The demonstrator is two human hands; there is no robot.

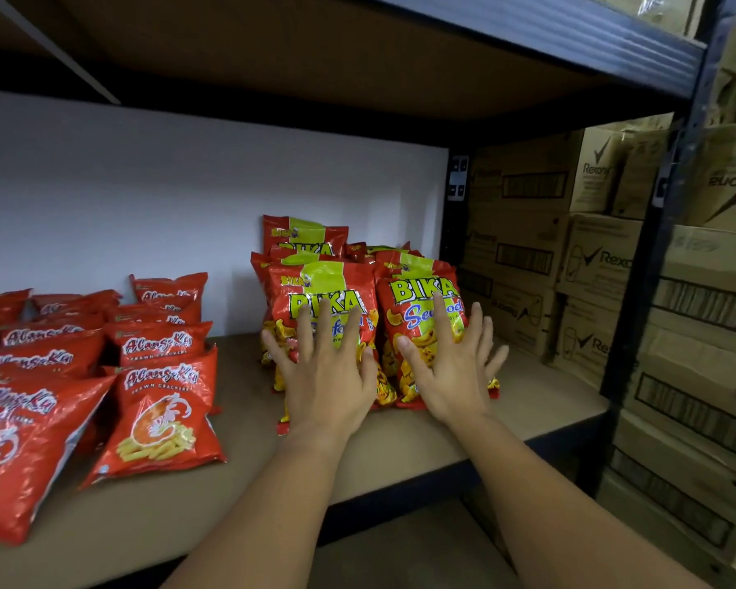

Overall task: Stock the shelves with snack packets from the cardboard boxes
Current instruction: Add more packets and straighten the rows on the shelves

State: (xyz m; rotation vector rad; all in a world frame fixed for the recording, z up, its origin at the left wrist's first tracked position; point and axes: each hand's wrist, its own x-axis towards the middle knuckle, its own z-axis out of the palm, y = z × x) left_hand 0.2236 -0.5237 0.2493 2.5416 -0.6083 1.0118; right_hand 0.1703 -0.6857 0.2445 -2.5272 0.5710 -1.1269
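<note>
Two rows of red and yellow-green Bika snack packets stand upright on the brown shelf board (247,474), right of centre. My left hand (330,371) lies flat with fingers spread on the front packet of the left row (315,286). My right hand (453,367) lies flat with fingers spread on the front packet of the right row (417,308). Neither hand grips a packet. Several red prawn cracker packets (162,423) lean in rows on the left part of the same shelf.
A white wall backs the shelf. The dark metal upright (651,265) stands at the right, and stacked brown cardboard boxes (697,367) fill the space behind and beside it. Another shelf board (358,48) hangs close overhead. Bare board lies between the two packet groups.
</note>
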